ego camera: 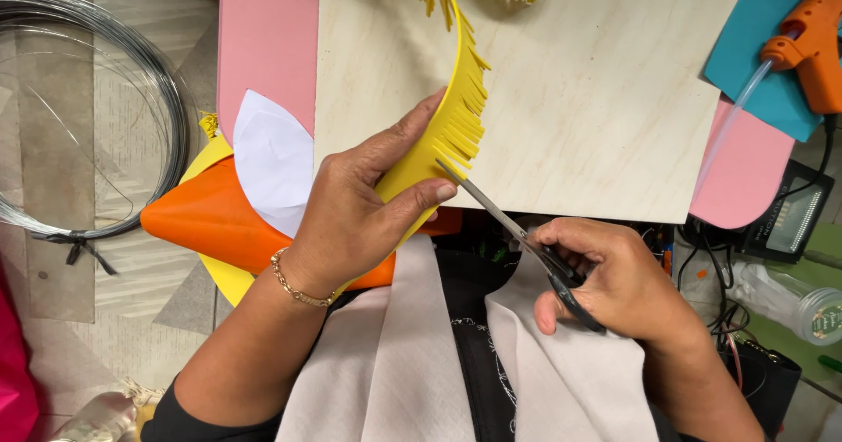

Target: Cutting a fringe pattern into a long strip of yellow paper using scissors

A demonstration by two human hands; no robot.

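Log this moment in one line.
left hand: holds yellow strip | right hand: scissors at fringe | under: plywood

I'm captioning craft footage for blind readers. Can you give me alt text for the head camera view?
A left hand holds a curved yellow foam strip while the right hand snips fringe into its edge with scissors, over a pale wooden board. Around it lie pink and orange sheets, a wire coil at left and an orange glue gun at upper right.
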